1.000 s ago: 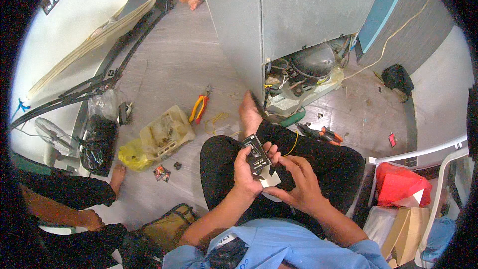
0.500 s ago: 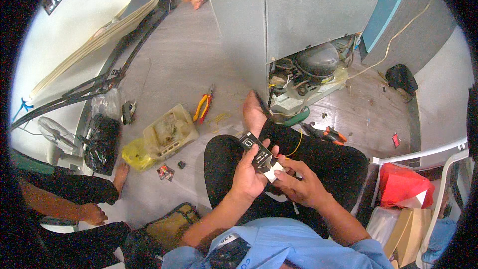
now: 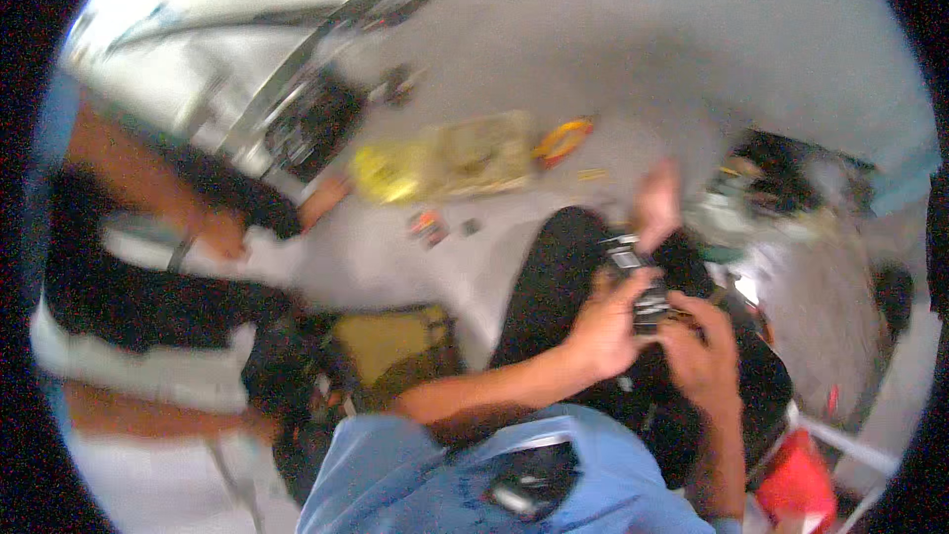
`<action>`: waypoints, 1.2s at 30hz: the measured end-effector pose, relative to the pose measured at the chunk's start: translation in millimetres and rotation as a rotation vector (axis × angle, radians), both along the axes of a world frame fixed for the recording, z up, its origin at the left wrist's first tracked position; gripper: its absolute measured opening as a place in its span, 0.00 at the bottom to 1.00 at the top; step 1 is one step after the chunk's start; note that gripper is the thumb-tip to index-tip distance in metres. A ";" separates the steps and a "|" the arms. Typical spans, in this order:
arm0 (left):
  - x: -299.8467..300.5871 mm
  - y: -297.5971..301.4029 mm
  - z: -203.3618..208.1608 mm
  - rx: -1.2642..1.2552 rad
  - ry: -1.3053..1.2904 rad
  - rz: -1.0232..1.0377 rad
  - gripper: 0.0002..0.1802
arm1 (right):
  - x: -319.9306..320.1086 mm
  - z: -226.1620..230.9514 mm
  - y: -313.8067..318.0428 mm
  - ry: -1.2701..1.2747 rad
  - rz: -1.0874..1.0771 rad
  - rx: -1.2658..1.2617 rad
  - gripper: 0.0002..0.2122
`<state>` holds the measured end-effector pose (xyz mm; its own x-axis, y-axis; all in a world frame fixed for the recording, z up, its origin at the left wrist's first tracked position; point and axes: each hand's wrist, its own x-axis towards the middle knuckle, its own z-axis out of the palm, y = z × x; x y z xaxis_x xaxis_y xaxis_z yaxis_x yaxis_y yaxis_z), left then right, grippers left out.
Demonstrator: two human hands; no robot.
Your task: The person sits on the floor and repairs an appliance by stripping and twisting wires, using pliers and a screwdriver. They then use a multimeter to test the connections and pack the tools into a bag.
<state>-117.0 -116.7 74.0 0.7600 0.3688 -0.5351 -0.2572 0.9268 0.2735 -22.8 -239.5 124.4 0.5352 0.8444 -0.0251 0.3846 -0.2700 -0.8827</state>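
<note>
A small black box (image 3: 649, 308) with white print is held over my lap. My left hand (image 3: 606, 328) is closed around its left side, with the thumb along the top. My right hand (image 3: 704, 348) is closed at the box's right and near end, fingers bent against it. What the right fingertips touch is smeared by motion. Beyond the box, my bare foot (image 3: 657, 203) rests on the floor.
A co-worker's hand (image 3: 219, 234) and legs are at the left. Ahead lie a cream plastic tray (image 3: 482, 153), a yellow bag (image 3: 388, 172) and red-and-yellow pliers (image 3: 563, 142). An olive tool bag (image 3: 390, 351) stands left, a red bag (image 3: 796, 480) lower right, an open machine compartment (image 3: 791, 173) far right.
The view has swung left, so the scene sits further right and is blurred. The box stays in my hands. More of the co-worker's arms and the tool bag shows.
</note>
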 end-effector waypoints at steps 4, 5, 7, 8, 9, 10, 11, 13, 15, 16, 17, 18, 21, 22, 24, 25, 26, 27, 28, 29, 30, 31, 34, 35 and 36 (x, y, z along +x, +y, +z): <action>-2.5 -0.8 1.3 0.045 -0.045 0.173 0.33 | 9.6 -29.8 -0.1 -0.563 0.179 0.199 0.08; -6.7 -2.0 5.4 0.088 -0.039 0.183 0.37 | 10.6 -30.1 4.3 -0.695 0.237 0.239 0.07; -12.9 4.7 5.5 0.106 -0.057 0.237 0.42 | 8.3 -27.6 19.8 -0.643 0.263 0.268 0.07; -16.6 6.8 3.3 0.138 -0.043 0.274 0.42 | 5.8 -22.1 27.5 -0.606 0.295 0.279 0.06; -19.2 10.0 9.1 0.168 -0.035 0.305 0.42 | 5.3 -16.8 32.9 -0.576 0.321 0.286 0.06; -24.2 12.7 14.5 0.103 -0.021 0.317 0.30 | 6.6 -17.1 34.5 -0.576 0.368 0.301 0.06; -27.2 14.9 20.9 0.063 -0.027 0.315 0.30 | 7.3 -18.0 35.6 -0.617 0.384 0.311 0.06; -31.0 19.6 29.6 -0.008 -0.047 0.300 0.29 | 7.5 -21.6 37.9 -0.709 0.403 0.336 0.06; -31.2 23.2 30.7 0.003 -0.044 0.293 0.28 | 6.6 -20.0 39.9 -0.804 0.367 0.379 0.07; -29.9 24.6 30.6 0.007 -0.044 0.282 0.28 | 5.5 -15.7 41.8 -0.790 0.361 0.350 0.08; -30.7 26.6 24.7 0.079 -0.050 0.288 0.32 | 3.1 -11.1 44.4 -0.776 0.351 0.320 0.08; -32.7 25.2 14.0 0.155 -0.062 0.289 0.36 | -3.4 -4.3 48.1 -0.652 0.302 0.285 0.09; -30.1 25.6 18.2 0.298 0.045 0.266 0.44 | -0.3 -4.7 47.7 0.207 0.143 -0.044 0.13; -27.0 25.2 17.5 0.275 0.055 0.277 0.45 | 3.1 -6.4 49.0 0.203 0.163 -0.016 0.14; -25.4 23.8 18.9 0.231 0.063 0.252 0.42 | 6.0 -5.7 54.1 0.183 0.195 0.031 0.16; -27.7 23.9 20.8 0.211 0.061 0.218 0.39 | 5.8 -6.1 54.2 0.196 0.192 0.008 0.16; -28.3 23.6 21.6 0.190 0.059 0.184 0.36 | 5.5 -6.8 54.3 0.209 0.189 -0.016 0.16; -27.0 21.9 19.0 0.193 0.055 0.212 0.35 | 5.9 -6.5 54.5 0.228 0.192 -0.034 0.17; -26.0 20.1 12.9 0.195 0.050 0.240 0.33 | 6.0 -4.6 56.4 0.229 0.199 -0.053 0.17; -25.2 17.5 9.3 0.197 0.044 0.268 0.32 | 2.3 -5.1 59.3 0.341 0.196 -0.006 0.17; -23.5 15.4 9.5 0.204 0.059 0.281 0.30 | 3.0 -2.2 63.2 0.339 0.225 0.009 0.18; -21.2 13.7 10.4 0.202 0.097 0.296 0.29 | 6.9 -4.3 61.6 0.345 0.260 0.033 0.18; -21.5 16.3 16.1 0.156 0.079 0.221 0.21 | 9.5 -21.4 52.1 0.018 0.235 0.147 0.16; -24.0 19.8 8.0 0.131 0.029 0.203 0.18 | 8.2 -16.9 48.8 -0.288 0.277 0.268 0.15; -24.6 24.4 4.0 0.049 0.035 0.168 0.17 | 6.6 -27.2 44.0 -0.394 0.301 0.363 0.14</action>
<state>-141.6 -92.2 78.0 0.6666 0.5151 -0.5388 -0.3966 0.8571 0.3287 -16.2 -195.5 97.1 0.1828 0.8776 0.4431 0.7132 0.1919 -0.6742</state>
